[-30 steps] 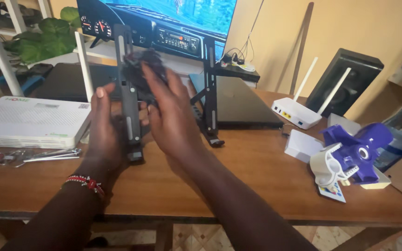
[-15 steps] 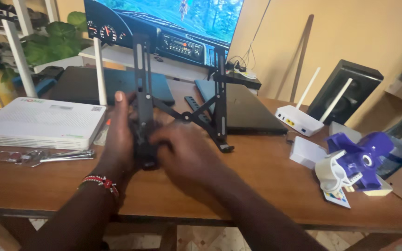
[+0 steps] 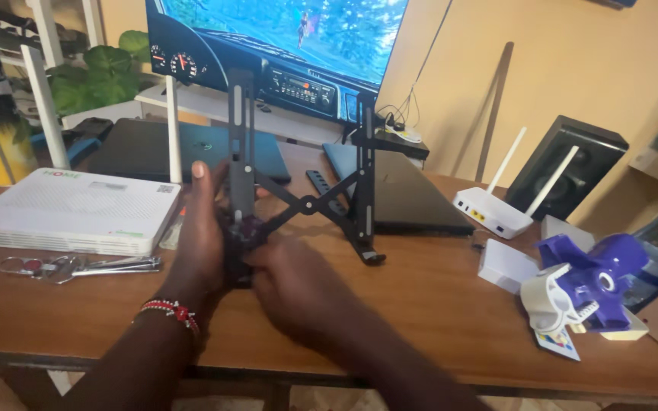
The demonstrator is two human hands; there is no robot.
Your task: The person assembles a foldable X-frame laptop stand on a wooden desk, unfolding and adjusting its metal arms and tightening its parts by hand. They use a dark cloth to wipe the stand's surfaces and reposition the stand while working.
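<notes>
Folding stand (image 3: 298,205), centre of frame: dark grey metal bars, matt, smooth, dull sheen along the edges. Table (image 3: 436,304), lower half of frame: brown wood, smooth, low gloss, faint grain. Router (image 3: 70,209) at left: white plastic, matt, with ribbed side. Small router (image 3: 493,213) at right of centre: white plastic, slightly glossy. Clippers and keys (image 3: 78,266), lower left: bright polished metal. Toy-like object (image 3: 588,289) at lower right: glossy purple and white plastic. Speaker (image 3: 565,175), right: black, matt casing. Bracelet (image 3: 169,310) on wrist, lower left: red and white beads.
</notes>
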